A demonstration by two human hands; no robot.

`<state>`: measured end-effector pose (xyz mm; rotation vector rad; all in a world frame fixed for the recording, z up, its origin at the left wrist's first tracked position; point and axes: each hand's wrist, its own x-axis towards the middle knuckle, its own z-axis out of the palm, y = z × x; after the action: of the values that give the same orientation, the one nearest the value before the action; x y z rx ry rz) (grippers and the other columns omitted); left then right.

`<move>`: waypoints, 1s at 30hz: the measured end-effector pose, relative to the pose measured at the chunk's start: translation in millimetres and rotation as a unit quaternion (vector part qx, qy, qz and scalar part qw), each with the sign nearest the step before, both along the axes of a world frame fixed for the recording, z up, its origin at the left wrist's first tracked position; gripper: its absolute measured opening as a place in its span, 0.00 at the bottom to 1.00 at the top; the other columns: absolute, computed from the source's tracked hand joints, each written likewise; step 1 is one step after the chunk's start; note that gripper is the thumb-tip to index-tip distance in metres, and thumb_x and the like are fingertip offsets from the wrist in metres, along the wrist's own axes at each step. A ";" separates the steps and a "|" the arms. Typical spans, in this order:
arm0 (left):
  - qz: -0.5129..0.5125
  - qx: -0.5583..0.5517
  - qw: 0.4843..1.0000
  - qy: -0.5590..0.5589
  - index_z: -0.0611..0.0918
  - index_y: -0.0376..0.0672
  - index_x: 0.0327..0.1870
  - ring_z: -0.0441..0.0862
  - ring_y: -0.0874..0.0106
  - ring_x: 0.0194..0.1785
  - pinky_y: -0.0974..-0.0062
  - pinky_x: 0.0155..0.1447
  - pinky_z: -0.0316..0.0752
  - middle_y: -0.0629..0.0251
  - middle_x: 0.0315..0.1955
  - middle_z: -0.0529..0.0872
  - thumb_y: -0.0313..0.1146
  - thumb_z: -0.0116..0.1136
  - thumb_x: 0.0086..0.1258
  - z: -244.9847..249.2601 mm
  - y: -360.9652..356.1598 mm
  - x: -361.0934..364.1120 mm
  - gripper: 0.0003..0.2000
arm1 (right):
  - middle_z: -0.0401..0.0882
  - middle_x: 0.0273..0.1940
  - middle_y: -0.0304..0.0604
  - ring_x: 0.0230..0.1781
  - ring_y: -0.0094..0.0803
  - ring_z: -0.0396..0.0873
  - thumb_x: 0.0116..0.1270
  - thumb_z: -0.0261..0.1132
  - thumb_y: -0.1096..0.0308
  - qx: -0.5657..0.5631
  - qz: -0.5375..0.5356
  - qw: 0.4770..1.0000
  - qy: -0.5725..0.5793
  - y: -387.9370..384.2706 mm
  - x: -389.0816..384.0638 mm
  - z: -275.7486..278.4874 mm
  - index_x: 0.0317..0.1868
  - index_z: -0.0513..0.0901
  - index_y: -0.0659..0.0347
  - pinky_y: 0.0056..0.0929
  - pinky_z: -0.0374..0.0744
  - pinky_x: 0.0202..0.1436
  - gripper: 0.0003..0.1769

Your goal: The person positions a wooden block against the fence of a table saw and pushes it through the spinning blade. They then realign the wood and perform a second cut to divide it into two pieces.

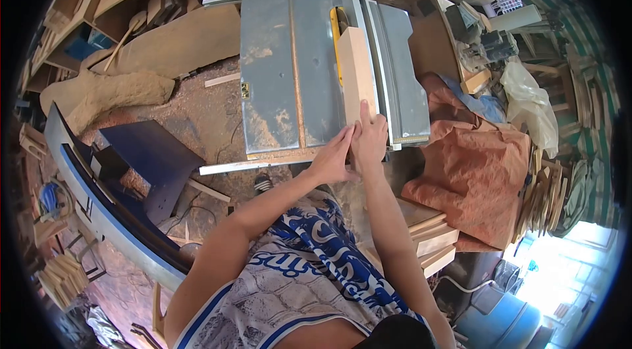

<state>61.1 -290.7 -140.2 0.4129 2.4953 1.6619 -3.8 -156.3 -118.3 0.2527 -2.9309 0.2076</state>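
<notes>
A pale wooden board (355, 72) lies lengthwise on the grey table saw (270, 72), close against its metal fence (376, 59). My right hand (370, 139) grips the board's near end, its index finger stretched along the top face. My left hand (332, 157) is at the same end from the left, fingers pressed together against the near corner beside my right hand. The far end of the board is next to the yellow-edged insert (340, 46). The saw blade cannot be made out.
Sawdust lies over the saw top. An orange-brown tarp (474, 171) covers something at the right, near stacked wood pieces (436, 243). To the left stand a dark blue panel (151, 158) and a large wooden slab (178, 43). Scrap wood lies behind the saw.
</notes>
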 end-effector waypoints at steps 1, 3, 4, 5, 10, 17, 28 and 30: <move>0.012 -0.002 1.000 0.017 0.53 0.32 0.86 0.63 0.43 0.84 0.55 0.84 0.66 0.37 0.82 0.63 0.47 0.86 0.49 -2.9 3.3 -1.6 0.66 | 0.73 0.53 0.57 0.53 0.57 0.77 0.77 0.67 0.61 -0.004 -0.002 1.000 -0.008 -0.8 -1.2 0.8 0.84 0.71 0.41 0.55 0.79 0.55 0.36; 0.025 -0.002 0.999 0.035 0.52 0.29 0.85 0.60 0.42 0.85 0.52 0.86 0.63 0.35 0.82 0.62 0.50 0.90 0.41 -11.0 13.2 -5.9 0.72 | 0.73 0.53 0.57 0.54 0.57 0.77 0.77 0.67 0.60 -0.006 -0.004 1.000 -0.013 1.0 -3.7 3.5 0.84 0.71 0.40 0.55 0.79 0.55 0.36; 0.045 0.016 0.997 0.068 0.52 0.29 0.84 0.60 0.41 0.85 0.50 0.87 0.61 0.35 0.81 0.62 0.50 0.90 0.41 -17.2 17.7 -8.5 0.71 | 0.73 0.53 0.57 0.54 0.57 0.77 0.77 0.66 0.60 -0.008 -0.001 1.000 -0.010 0.9 -4.4 2.6 0.84 0.71 0.40 0.55 0.79 0.55 0.36; 0.065 0.033 0.992 0.100 0.53 0.29 0.84 0.60 0.40 0.85 0.48 0.87 0.58 0.34 0.81 0.62 0.49 0.90 0.42 -23.8 20.9 -10.2 0.70 | 0.73 0.53 0.57 0.53 0.57 0.77 0.77 0.66 0.60 -0.010 0.002 1.000 -0.007 1.0 -4.9 1.4 0.84 0.70 0.40 0.54 0.79 0.55 0.36; 0.053 0.022 0.987 0.150 0.53 0.30 0.84 0.60 0.39 0.84 0.46 0.88 0.56 0.34 0.81 0.62 0.50 0.90 0.42 -19.4 19.9 -19.6 0.70 | 0.73 0.53 0.56 0.53 0.56 0.77 0.78 0.66 0.59 -0.026 0.009 1.000 0.000 1.8 -9.0 4.8 0.84 0.70 0.40 0.53 0.79 0.54 0.35; 0.049 -0.001 0.983 0.178 0.54 0.33 0.85 0.59 0.39 0.86 0.42 0.88 0.54 0.35 0.82 0.63 0.48 0.90 0.42 -21.0 20.1 -27.6 0.69 | 0.73 0.53 0.55 0.54 0.55 0.76 0.78 0.65 0.59 -0.045 0.002 0.999 -0.014 1.9 -15.3 8.0 0.83 0.72 0.41 0.53 0.77 0.54 0.35; 0.065 -0.131 0.980 0.136 0.53 0.32 0.86 0.54 0.40 0.88 0.42 0.89 0.48 0.38 0.83 0.63 0.55 0.90 0.38 -19.1 34.9 -38.6 0.74 | 0.75 0.52 0.49 0.54 0.46 0.76 0.76 0.65 0.55 -0.056 -0.020 0.998 -0.003 11.1 -30.3 2.5 0.81 0.72 0.39 0.49 0.74 0.54 0.34; 0.062 -0.160 0.972 0.162 0.54 0.31 0.86 0.54 0.40 0.88 0.42 0.89 0.48 0.39 0.83 0.63 0.55 0.90 0.38 -21.0 37.9 -41.2 0.74 | 0.75 0.53 0.48 0.54 0.45 0.76 0.75 0.66 0.55 -0.062 -0.029 0.998 -0.007 14.1 -33.8 0.0 0.81 0.72 0.40 0.48 0.73 0.55 0.34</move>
<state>19.9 -252.7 -161.2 0.5364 3.0195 1.2773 -37.6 -142.2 -118.3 0.1479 -2.9196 0.3831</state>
